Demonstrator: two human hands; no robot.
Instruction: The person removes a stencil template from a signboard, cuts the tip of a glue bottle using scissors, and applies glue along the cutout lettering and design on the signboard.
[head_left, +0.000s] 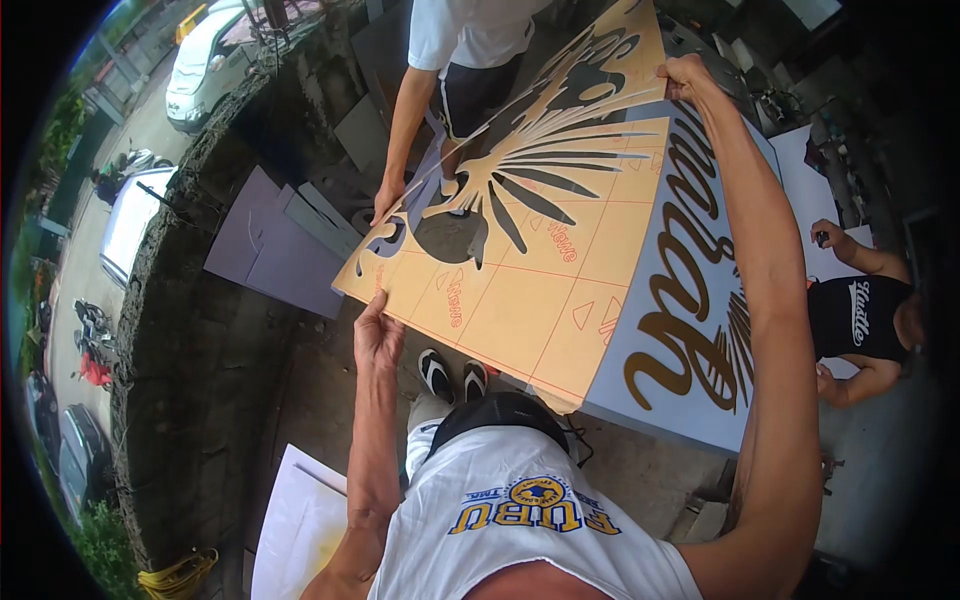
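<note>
A large paper-covered sheet [490, 310] with red grid lines and printed marks is held up, tilted, in front of me. Shapes are cut out of it, among them a fan of long slits and a round hole. My left hand [378, 335] pinches its near left edge. At the far right corner, my right hand [684, 76] grips the edge with bent fingers. Under the sheet's right side lies a pale board [625, 385] with dark gold script lettering [668, 345]. A co-worker's hand [387, 200] touches the sheet's left edge.
Across from me stands a co-worker in a white shirt [470, 35]. Another person in a black top [862, 315] is at the right. Grey panels [270, 240] lean by the rough wall [180, 330] on the left. A white sheet [295, 520] lies low at left, near yellow rope [178, 578].
</note>
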